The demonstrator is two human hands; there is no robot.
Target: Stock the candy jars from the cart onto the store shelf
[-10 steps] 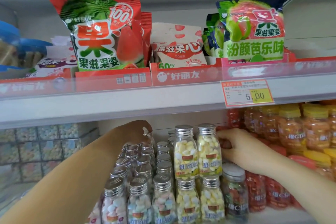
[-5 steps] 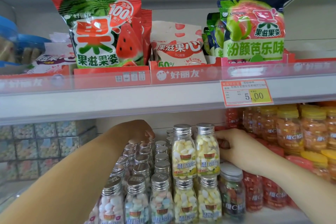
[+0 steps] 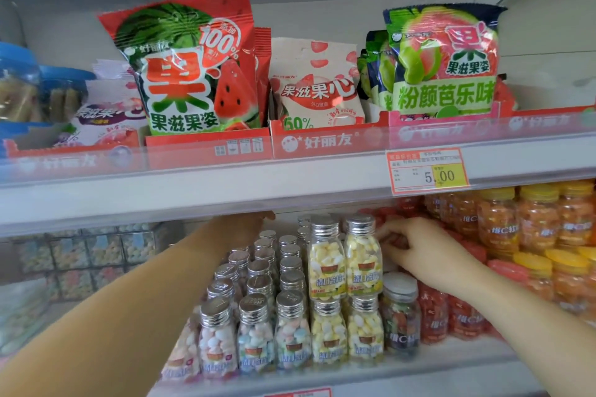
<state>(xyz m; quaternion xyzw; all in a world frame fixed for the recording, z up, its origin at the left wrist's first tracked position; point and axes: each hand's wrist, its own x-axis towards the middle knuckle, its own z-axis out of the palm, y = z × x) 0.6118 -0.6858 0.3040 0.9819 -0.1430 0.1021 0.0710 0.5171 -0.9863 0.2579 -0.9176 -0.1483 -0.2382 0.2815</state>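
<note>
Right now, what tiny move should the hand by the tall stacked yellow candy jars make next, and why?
Probably steady the top right yellow jar with the fingers of the right hand. It stands balanced on the lower yellow jar, and those fingers are curled right beside it. The left hand reaches far back, mostly hidden under the shelf edge.

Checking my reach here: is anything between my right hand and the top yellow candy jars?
Nothing visible. Your right hand sits just right of the top yellow candy jars, fingertips at the nearer one's side; contact is unclear. Red jars stand below the hand.
</note>
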